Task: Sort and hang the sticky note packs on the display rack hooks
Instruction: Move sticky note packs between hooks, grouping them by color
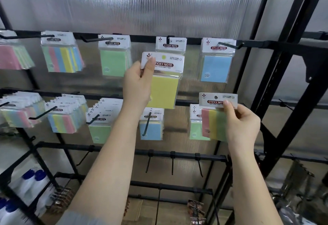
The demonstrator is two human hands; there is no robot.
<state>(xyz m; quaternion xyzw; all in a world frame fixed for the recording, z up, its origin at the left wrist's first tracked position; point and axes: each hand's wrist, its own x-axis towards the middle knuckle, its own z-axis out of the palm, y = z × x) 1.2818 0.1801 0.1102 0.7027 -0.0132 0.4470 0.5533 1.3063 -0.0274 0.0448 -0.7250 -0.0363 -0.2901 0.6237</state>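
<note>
The yellow pack (164, 81) is a clear plastic sleeve with a white header card printed "STICKY NOTE" in a dark red band, a round hang hole near its top edge, and a square yellow pad below. It is held up in front of the top rail, overlapping the lower part of a hanging pack (170, 44) whose header sits on a short black hook (167, 38). The left hand (137, 82) pinches the yellow pack's header at its upper left corner, thumb over the front of the card, fingers behind.

Lower right, the striped pack (216, 116) has the same white header with a hole, and a pad in pink, yellow and green vertical bands. The right hand (242, 123) grips it at the header's lower right edge, thumb on the front. It is held in front of a green pack (196, 127) hanging on the middle rail.

Along the top rail hang a blue pack (215, 65), a green one (113, 59) and a multicolour bundle (63, 56). The middle rail carries further bundles, including a blue pack (150, 127) on a long hook. The black rack frame (291, 65) rises at the right, backed by ribbed translucent panelling (142, 3).
</note>
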